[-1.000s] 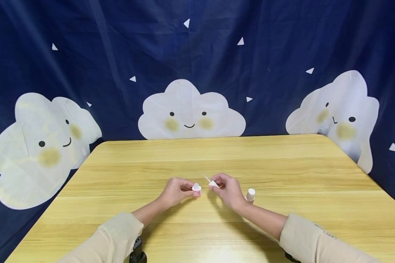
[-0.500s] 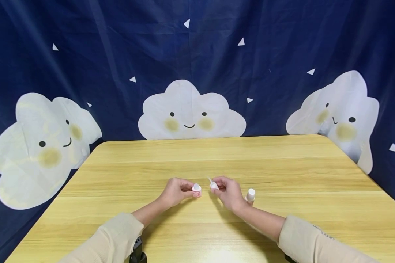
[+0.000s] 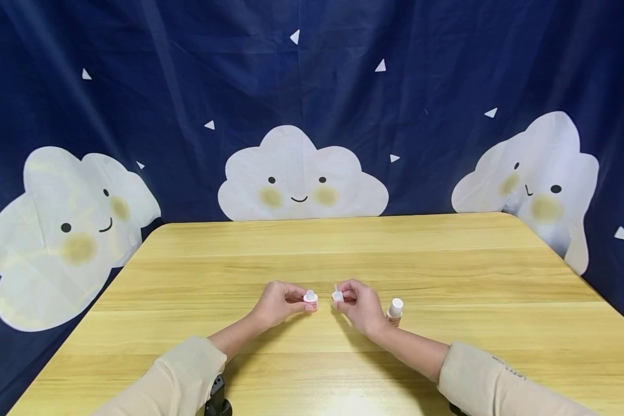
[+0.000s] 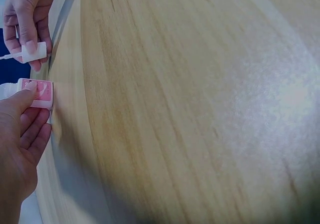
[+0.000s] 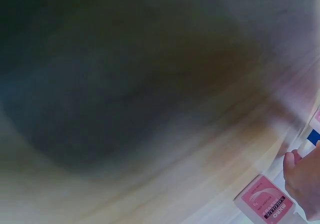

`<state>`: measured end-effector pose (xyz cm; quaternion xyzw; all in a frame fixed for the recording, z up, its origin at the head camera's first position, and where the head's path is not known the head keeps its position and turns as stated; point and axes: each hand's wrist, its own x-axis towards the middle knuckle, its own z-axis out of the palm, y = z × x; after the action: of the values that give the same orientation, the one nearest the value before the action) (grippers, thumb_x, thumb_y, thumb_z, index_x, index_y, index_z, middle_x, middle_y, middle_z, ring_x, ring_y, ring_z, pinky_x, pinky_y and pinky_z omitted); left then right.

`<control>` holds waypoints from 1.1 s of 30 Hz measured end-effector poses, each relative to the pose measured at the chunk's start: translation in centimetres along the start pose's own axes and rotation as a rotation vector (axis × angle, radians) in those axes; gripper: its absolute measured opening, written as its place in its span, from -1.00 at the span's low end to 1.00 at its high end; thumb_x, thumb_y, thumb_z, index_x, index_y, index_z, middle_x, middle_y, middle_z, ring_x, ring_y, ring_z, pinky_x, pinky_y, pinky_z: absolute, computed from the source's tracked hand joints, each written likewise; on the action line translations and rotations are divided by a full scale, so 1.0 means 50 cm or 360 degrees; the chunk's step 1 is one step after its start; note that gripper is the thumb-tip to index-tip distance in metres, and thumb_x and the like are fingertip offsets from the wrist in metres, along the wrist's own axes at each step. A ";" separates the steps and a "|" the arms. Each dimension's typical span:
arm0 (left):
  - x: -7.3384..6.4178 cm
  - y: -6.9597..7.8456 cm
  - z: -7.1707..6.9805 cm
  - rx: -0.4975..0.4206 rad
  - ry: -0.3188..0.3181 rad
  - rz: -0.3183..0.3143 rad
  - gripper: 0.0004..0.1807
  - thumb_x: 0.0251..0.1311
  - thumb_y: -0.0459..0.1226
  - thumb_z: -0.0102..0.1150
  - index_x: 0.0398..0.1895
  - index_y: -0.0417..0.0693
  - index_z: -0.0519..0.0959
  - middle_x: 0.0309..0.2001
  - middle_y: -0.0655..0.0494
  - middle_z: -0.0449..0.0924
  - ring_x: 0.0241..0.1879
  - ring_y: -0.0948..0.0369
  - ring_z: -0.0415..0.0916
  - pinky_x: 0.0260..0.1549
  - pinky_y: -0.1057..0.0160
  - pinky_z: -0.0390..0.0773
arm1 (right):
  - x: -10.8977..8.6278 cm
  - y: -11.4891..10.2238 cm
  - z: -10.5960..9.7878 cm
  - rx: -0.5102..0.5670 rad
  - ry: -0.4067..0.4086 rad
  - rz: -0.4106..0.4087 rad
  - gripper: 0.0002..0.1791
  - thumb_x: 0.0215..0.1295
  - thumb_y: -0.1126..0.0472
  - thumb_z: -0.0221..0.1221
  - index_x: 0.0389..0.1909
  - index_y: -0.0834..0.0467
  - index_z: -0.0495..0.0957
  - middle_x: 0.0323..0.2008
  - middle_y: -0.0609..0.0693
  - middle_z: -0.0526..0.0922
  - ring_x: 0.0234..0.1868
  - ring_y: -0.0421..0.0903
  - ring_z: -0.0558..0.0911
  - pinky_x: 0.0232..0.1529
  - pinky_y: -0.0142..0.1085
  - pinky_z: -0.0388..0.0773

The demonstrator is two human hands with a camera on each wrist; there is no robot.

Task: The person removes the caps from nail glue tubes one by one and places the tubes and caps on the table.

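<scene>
My left hand (image 3: pixel 278 303) holds a small nail glue bottle (image 3: pixel 310 306) with a pink label and an uncapped white neck. In the left wrist view the thumb of my left hand (image 4: pixel 17 144) presses on the label of this bottle (image 4: pixel 42 92). My right hand (image 3: pixel 363 305) pinches a white brush cap (image 3: pixel 338 296) a short way to the right of the bottle. Its thin brush sticks out, clear of the bottle, in the left wrist view, where my right hand (image 4: pixel 30 13) grips the cap (image 4: pixel 35 52).
A second bottle (image 3: pixel 395 311), with its white cap on, stands upright on the table (image 3: pixel 312 248) just right of my right wrist. The right wrist view shows a pink label reading nail glue on this bottle (image 5: pixel 265 201). Behind the table hangs a dark blue cloud-print curtain (image 3: pixel 301 81).
My right hand has turned the brush cap, so the brush swings from pointing up-left to pointing nearly straight away from me. The left hand and its bottle have stayed in place.
</scene>
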<state>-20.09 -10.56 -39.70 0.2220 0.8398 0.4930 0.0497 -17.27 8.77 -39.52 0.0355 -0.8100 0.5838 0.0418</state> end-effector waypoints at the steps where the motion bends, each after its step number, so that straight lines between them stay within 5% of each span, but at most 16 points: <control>1: 0.000 0.000 0.000 0.0002 0.0002 -0.0004 -0.78 -0.06 -0.33 0.37 -0.34 -0.31 0.66 -0.36 -0.14 0.71 -0.38 0.18 0.67 -0.40 0.47 0.61 | 0.000 0.001 0.000 0.0001 -0.0002 -0.0005 -0.76 -0.06 0.60 0.24 -0.31 0.40 0.50 -0.40 0.18 0.64 -0.32 -0.06 0.62 -0.27 -0.39 0.62; 12: -0.001 0.001 0.000 0.0017 -0.0002 0.0004 -0.79 -0.05 -0.36 0.36 -0.33 -0.32 0.66 -0.34 -0.14 0.70 -0.37 0.16 0.67 -0.40 0.46 0.62 | -0.001 0.010 -0.002 -0.0084 0.0023 -0.0076 -0.80 -0.08 0.57 0.28 -0.40 0.34 0.53 -0.44 0.11 0.59 -0.39 -0.17 0.51 -0.37 -0.52 0.53; 33: -0.001 -0.003 0.000 0.0013 -0.0007 0.0019 -0.79 -0.06 -0.36 0.37 -0.33 -0.31 0.66 -0.35 -0.13 0.70 -0.38 0.17 0.67 -0.40 0.47 0.61 | -0.005 0.011 -0.005 -0.0143 0.0016 -0.0090 -0.80 -0.05 0.56 0.26 -0.37 0.36 0.52 -0.43 0.11 0.59 -0.38 -0.14 0.53 -0.36 -0.47 0.53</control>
<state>-20.09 -10.63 -39.82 0.2282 0.8403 0.4894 0.0477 -17.07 9.18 -40.01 0.0535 -0.8339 0.5456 0.0639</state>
